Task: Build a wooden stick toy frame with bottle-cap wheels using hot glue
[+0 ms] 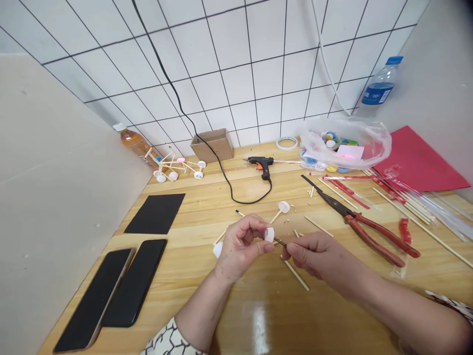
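My left hand (242,246) pinches a small white bottle cap (269,234) between thumb and fingers, above the wooden table (258,305). My right hand (314,254) is closed on a thin wooden stick (280,241) whose tip meets the cap. Another white cap (218,249) shows just behind my left hand. A stick with a white cap on its end (283,207) lies beyond my hands. Loose sticks (295,274) lie under and around them.
Red-handled pliers (365,224), a glue gun (260,162) with black cord, a bag of coloured caps (342,143), tape roll (287,143), red paper (417,158), long sticks, cardboard box (212,144), stick-and-cap model (177,166), two bottles, two phones (114,291), black sheet (155,212).
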A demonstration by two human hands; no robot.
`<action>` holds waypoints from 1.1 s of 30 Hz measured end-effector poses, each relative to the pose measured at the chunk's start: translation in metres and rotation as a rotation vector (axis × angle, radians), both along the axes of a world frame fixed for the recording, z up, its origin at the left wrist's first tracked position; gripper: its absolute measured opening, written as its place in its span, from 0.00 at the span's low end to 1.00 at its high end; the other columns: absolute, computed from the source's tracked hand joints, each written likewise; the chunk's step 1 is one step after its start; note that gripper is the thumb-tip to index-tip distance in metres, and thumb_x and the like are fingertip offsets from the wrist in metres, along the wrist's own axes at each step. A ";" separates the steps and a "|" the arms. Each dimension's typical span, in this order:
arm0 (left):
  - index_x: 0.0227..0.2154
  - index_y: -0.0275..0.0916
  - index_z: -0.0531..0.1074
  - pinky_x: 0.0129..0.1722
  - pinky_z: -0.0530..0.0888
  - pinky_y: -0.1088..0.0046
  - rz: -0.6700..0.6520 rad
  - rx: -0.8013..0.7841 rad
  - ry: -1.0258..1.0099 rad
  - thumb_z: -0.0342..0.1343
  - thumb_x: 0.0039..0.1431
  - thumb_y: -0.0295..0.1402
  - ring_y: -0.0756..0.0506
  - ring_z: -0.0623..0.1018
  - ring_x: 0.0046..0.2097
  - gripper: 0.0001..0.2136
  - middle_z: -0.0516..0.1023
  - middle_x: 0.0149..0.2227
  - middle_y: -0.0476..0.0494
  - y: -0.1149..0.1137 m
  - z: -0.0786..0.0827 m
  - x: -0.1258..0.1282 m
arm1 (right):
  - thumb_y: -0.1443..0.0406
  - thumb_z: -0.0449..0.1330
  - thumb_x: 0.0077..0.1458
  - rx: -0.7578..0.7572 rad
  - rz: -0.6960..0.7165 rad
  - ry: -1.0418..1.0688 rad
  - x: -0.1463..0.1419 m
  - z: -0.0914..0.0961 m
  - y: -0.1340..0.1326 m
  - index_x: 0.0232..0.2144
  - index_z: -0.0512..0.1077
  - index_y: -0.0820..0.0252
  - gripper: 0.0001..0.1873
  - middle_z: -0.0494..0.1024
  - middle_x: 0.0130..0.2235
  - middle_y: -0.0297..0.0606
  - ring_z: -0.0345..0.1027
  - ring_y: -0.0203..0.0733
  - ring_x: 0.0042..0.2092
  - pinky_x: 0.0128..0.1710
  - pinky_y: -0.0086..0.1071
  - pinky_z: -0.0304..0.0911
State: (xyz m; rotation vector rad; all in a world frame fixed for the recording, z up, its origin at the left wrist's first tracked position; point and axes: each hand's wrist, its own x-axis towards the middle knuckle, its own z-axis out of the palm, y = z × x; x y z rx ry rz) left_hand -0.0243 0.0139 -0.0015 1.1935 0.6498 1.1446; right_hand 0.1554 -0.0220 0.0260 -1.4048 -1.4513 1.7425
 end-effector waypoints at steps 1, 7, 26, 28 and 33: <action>0.29 0.36 0.72 0.30 0.70 0.77 0.002 0.023 0.012 0.66 0.40 0.24 0.52 0.72 0.31 0.11 0.72 0.31 0.48 0.000 0.001 -0.001 | 0.46 0.52 0.50 -0.118 -0.010 0.071 0.000 0.000 0.001 0.25 0.68 0.60 0.22 0.49 0.18 0.23 0.40 0.29 0.19 0.19 0.27 0.39; 0.28 0.36 0.73 0.28 0.71 0.77 -0.005 -0.033 -0.027 0.66 0.41 0.25 0.53 0.73 0.28 0.10 0.73 0.29 0.49 -0.002 0.000 0.001 | 0.54 0.47 0.58 0.276 0.016 -0.183 -0.001 -0.006 -0.005 0.25 0.69 0.61 0.20 0.56 0.19 0.27 0.49 0.32 0.21 0.21 0.28 0.46; 0.29 0.37 0.73 0.31 0.70 0.77 -0.039 0.040 -0.025 0.66 0.41 0.24 0.52 0.73 0.31 0.11 0.73 0.32 0.48 0.002 -0.006 -0.002 | 0.49 0.54 0.51 -0.263 -0.020 0.181 0.002 0.000 0.000 0.25 0.67 0.60 0.20 0.50 0.18 0.23 0.38 0.27 0.19 0.19 0.27 0.36; 0.30 0.37 0.73 0.30 0.70 0.77 -0.036 0.038 -0.013 0.65 0.42 0.24 0.52 0.73 0.31 0.10 0.73 0.33 0.48 0.002 -0.006 -0.002 | 0.48 0.54 0.50 -0.406 -0.018 0.286 0.002 -0.001 0.002 0.27 0.67 0.59 0.20 0.50 0.19 0.22 0.35 0.27 0.18 0.18 0.27 0.34; 0.28 0.36 0.72 0.26 0.70 0.76 -0.004 -0.111 -0.040 0.67 0.41 0.31 0.52 0.72 0.27 0.11 0.73 0.28 0.49 -0.003 -0.004 0.003 | 0.57 0.46 0.58 0.405 0.062 -0.270 -0.001 -0.008 -0.002 0.24 0.68 0.61 0.19 0.58 0.19 0.29 0.48 0.32 0.21 0.22 0.29 0.44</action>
